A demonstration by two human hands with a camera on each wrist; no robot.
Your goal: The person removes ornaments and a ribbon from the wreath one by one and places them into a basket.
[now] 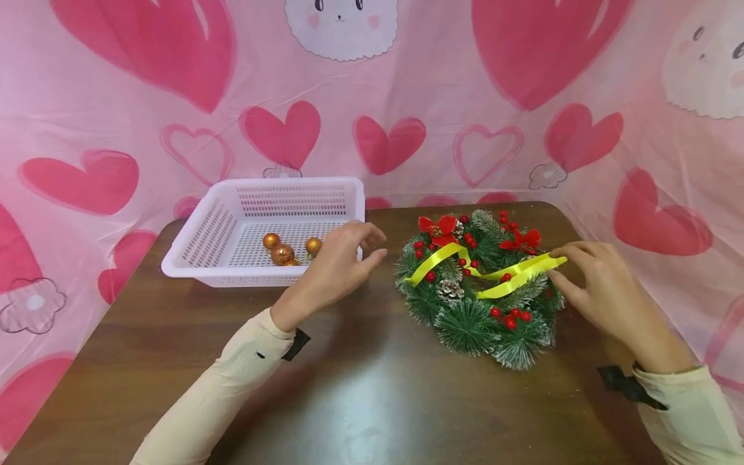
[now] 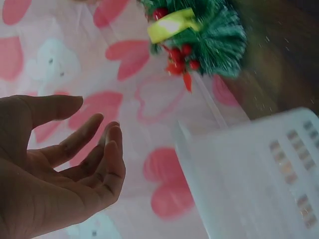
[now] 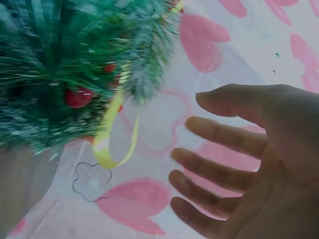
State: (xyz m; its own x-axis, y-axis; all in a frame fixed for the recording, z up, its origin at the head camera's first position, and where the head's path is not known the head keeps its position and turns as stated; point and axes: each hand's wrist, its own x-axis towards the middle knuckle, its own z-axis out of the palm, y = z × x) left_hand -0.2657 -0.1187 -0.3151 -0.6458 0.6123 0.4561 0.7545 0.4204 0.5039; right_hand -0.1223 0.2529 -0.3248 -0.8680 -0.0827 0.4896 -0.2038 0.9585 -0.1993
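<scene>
A green wreath point(image 1: 465, 323) with frosted tips lies on the right of the table, trimmed with red berries, red flowers and pine cones. Across it runs a loose yellow ribbon point(image 1: 506, 284). My right hand point(image 1: 610, 300) hovers at the wreath's right side near a ribbon end; the right wrist view shows its fingers point(image 3: 219, 169) spread apart with nothing between them. Between the basket and the wreath is my left hand point(image 1: 343, 258), fingers loosely bent and holding nothing. In the left wrist view that hand point(image 2: 75, 169) is apart from the white basket point(image 2: 224, 164).
The white plastic basket point(image 1: 203, 271) stands at the back left, holding several orange-gold balls point(image 1: 283, 254). Brown wooden tabletop point(image 1: 349, 400) stretches in front of both. A pink cloth with hearts point(image 1: 389, 145) hangs behind and at the sides.
</scene>
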